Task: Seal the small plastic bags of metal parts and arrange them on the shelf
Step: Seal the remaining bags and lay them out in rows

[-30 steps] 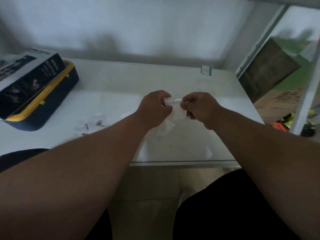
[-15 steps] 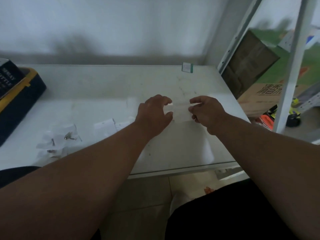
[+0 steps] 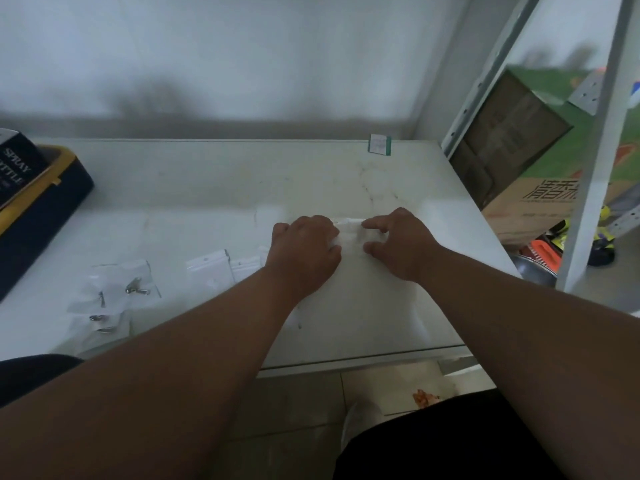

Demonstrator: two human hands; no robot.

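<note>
two hands holding a small clear bag on a white shelf

nearest the viewer, two bare forearms reach forward over a dark lap and a tiled floor. the left hand [image 3: 304, 247] and right hand [image 3: 401, 244] sit close together on the white shelf [image 3: 363, 306], each with fingers curled onto one end of a small clear plastic bag [image 3: 350, 233]. the bag lies between the hands on the surface; only its pale top strip and a little film show, and its contents cannot be made out.

left of the left hand, two flat clear bags [image 3: 211, 268] lie side by side, looking empty. further left, a loose heap of bags [image 3: 110, 296] holds small metal parts [image 3: 136, 289], blurred and hard to count.

far left of the hands, a dark blue case with a yellow rim [image 3: 45, 209] is cut off by the frame edge, with a dark box [image 3: 17, 168] resting on it.

beyond the right hand, at the shelf's back edge, sits a small green and white tag [image 3: 379, 144]. right of the right hand, past white uprights [image 3: 588, 168], a cardboard box [image 3: 526, 161] leans, partly hidden.
</note>
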